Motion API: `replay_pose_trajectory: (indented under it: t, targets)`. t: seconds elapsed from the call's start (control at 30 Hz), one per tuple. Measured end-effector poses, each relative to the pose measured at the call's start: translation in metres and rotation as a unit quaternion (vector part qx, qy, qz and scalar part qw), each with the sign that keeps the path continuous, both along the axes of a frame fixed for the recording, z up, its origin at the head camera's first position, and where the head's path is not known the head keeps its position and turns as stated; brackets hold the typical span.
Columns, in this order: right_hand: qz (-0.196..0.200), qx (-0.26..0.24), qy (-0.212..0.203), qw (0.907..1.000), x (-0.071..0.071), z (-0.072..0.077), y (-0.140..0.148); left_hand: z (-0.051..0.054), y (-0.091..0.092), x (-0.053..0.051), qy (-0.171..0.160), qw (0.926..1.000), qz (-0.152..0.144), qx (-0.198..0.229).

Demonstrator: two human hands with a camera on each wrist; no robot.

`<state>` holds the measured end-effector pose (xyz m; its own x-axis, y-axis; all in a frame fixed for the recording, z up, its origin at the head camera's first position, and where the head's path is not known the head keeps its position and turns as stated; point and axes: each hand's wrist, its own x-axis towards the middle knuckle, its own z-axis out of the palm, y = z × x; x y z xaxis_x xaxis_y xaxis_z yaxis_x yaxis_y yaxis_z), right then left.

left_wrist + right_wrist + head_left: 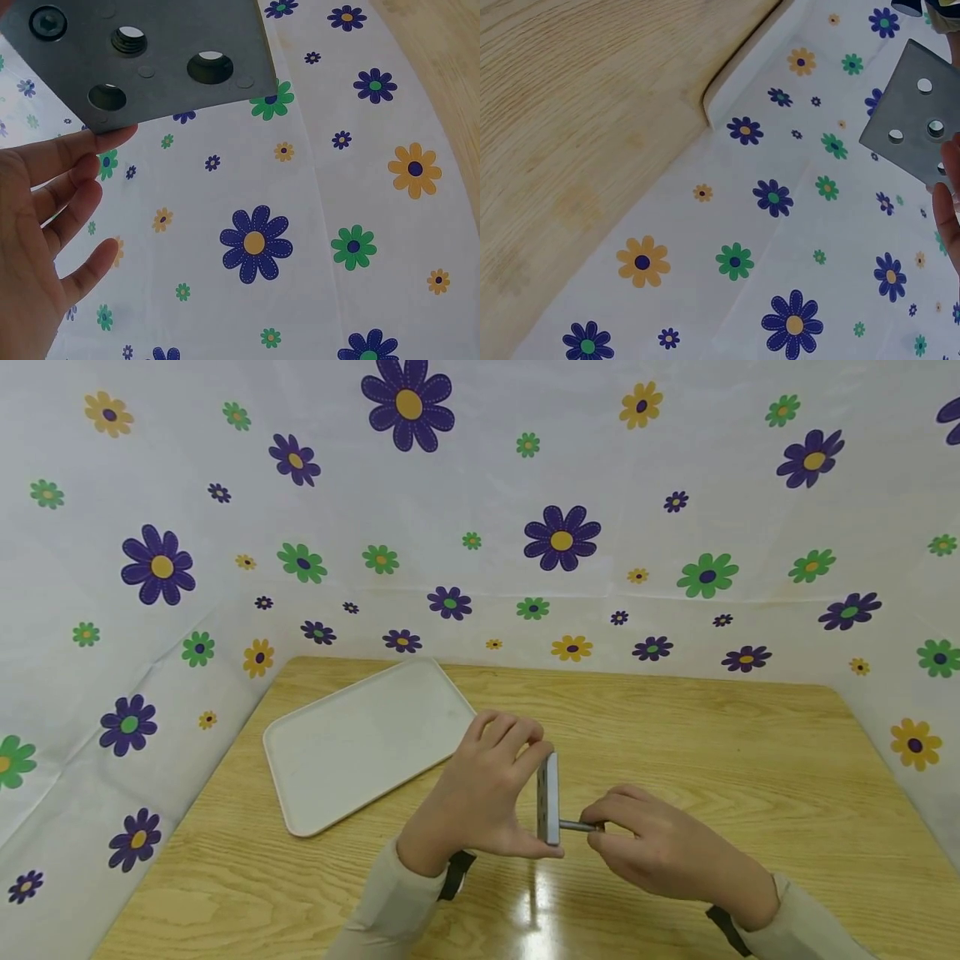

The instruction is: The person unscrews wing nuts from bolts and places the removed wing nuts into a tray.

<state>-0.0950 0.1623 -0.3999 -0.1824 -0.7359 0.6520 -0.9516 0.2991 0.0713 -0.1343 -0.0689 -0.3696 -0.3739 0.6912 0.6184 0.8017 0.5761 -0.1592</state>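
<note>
On its edge above the table, a grey metal plate (552, 793) is held by my left hand (483, 789), thumb at the near edge and fingers at the far edge. My right hand (660, 843) pinches the outer end of a thin grey metal rod (576, 826), whose other end meets the plate's right face near its lower edge. In the left wrist view the plate (165, 79) shows several round holes, one threaded inside, and a dark round piece (48, 23) fills the corner hole. The rod's pinched end is mostly hidden by fingers.
A white rectangular tray (360, 747) lies at the left back of the wooden table (712, 743), its right edge close behind my left hand. White flowered sheeting (480, 485) stands around the back and sides.
</note>
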Motion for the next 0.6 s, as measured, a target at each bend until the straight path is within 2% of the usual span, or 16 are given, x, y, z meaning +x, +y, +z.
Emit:
replay_pose_trajectory:
  t: [0.17, 0.37, 0.6]
  targets:
    - [0.007, -0.009, -0.033, 0.9994, 0.0022, 0.0012, 0.0011, -0.0002, -0.0004, 0.0007, -0.004, 1.0000, 0.002, 0.002]
    - [-0.006, -0.025, -0.066, 0.9975, 0.0035, 0.0014, 0.0008, 0.0005, -0.0001, 0.0004, 0.001, 1.0000, 0.002, 0.001]
    - [-0.005, -0.061, -0.054, 0.9967, 0.0022, -0.0001, -0.0004, -0.0012, 0.0009, 0.0002, -0.011, 0.9999, 0.002, 0.002]
